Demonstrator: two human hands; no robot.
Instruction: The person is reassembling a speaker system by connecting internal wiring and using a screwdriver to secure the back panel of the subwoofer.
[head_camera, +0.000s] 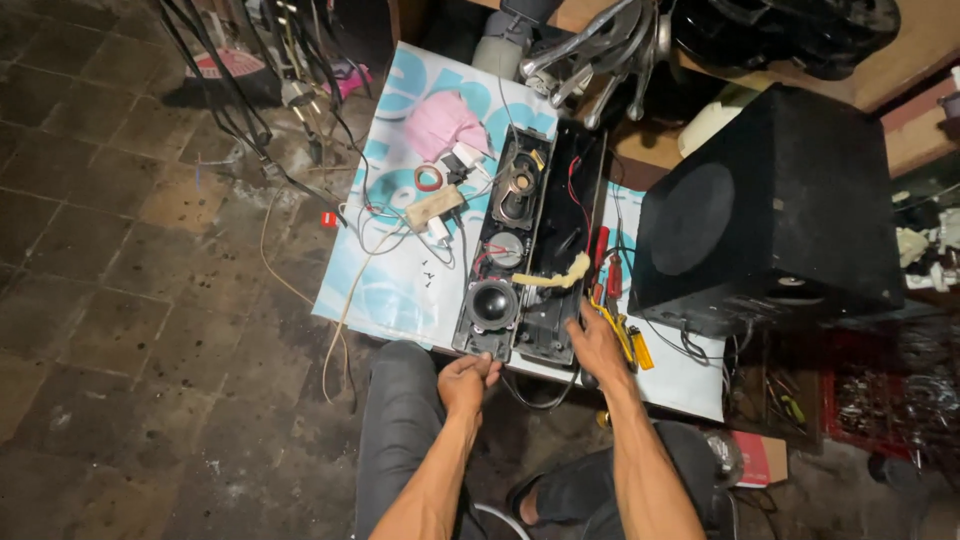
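Head view looked down on a dark tiled floor (120, 300), where a tangle of black cables (250, 90) ran at the upper left. Right of them a pale blue and white printed sheet (385, 290) lay spread, carrying a pink cloth (445, 125), a roll of tape (430, 178) and a small beige block (433, 207) among thin wires. Next came an opened speaker bar: its front panel (505, 245) lay face up with round drivers in a row, and the black rear shell (560, 250) sat just beside it, a strip of yellowish foam (555, 280) across it. The left hand (466, 382) was closed in a pinch on the near end of the front panel. The right hand (597, 345) rested loosely curled on the near corner of the rear shell, grasping nothing that could be seen. Small tools with red and yellow handles (615, 300) lay beside it. Farthest right stood a black subwoofer box (770, 200).
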